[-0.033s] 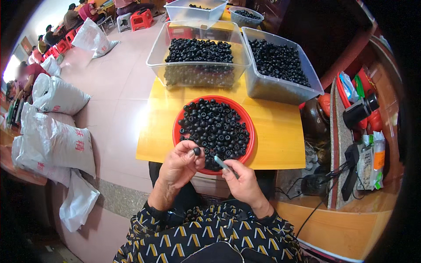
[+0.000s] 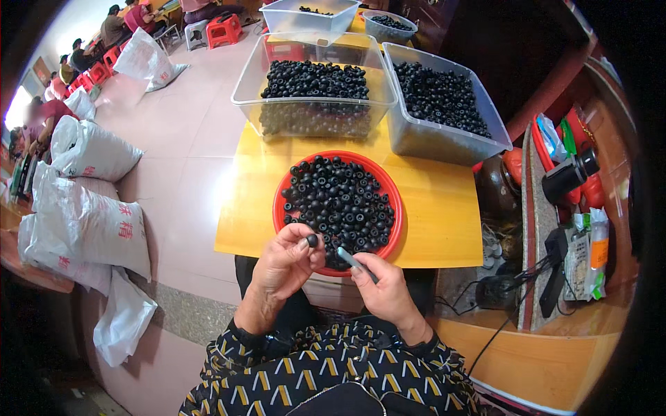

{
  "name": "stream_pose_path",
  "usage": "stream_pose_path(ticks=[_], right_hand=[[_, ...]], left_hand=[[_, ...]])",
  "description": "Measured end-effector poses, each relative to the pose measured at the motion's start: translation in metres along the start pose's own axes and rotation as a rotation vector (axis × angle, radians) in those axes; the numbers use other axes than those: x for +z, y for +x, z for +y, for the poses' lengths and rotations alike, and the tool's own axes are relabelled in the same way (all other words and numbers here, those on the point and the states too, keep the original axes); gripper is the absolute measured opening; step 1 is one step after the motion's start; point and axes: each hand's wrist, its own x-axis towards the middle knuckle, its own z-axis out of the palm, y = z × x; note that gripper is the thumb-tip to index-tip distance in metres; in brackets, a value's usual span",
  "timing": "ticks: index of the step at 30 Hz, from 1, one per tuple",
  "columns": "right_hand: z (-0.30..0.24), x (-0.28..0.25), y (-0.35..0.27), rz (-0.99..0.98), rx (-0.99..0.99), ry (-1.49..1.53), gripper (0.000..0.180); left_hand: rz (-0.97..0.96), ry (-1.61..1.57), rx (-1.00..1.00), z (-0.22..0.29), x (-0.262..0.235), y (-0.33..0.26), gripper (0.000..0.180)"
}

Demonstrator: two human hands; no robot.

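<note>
Between thumb and fingers, my left hand pinches a small round black piece, hollow-looking like those in the tray. My right hand is closed around a slim grey-blue stick-like tool, its tip pointing up and left, a short gap from the held piece. Both hands hover over the near rim of a round red tray. Many small black rounded pieces with holes fill that tray, which rests on a yellow tabletop.
Behind the tray stand a clear plastic bin and a translucent bin, both holding black pieces. White sacks lie on the floor at left. At right, a ledge carries cables and packets. People sit on stools far left.
</note>
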Motion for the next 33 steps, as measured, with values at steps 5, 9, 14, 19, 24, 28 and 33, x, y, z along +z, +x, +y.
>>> stream_pose_path(ticks=[5,9,14,19,24,28,33], right_hand=[[-0.013,0.000,0.002,0.044,-0.207,-0.189,0.018],[-0.013,0.001,0.006,0.044,-0.255,-0.238,0.021],[-0.007,0.004,0.009,0.096,-0.374,-0.268,0.023],[-0.009,0.002,0.009,0.089,-0.385,-0.302,0.023],[-0.009,0.001,0.009,0.086,-0.382,-0.320,0.024],[-0.008,0.000,0.009,0.103,-0.399,-0.340,0.024],[-0.011,-0.001,0.009,0.075,-0.409,-0.356,0.024]], left_hand=[[-0.002,-0.015,-0.021,-0.004,0.001,-0.001,0.016],[-0.001,-0.050,-0.050,-0.006,0.000,-0.001,0.016],[0.024,-0.071,-0.080,-0.009,0.002,-0.003,0.017],[0.002,-0.095,-0.079,-0.009,0.000,-0.002,0.018],[0.012,-0.069,-0.078,-0.008,0.002,-0.002,0.018],[0.031,-0.015,-0.068,-0.007,0.005,-0.003,0.017],[-0.011,-0.013,-0.059,-0.008,0.006,-0.005,0.017]])
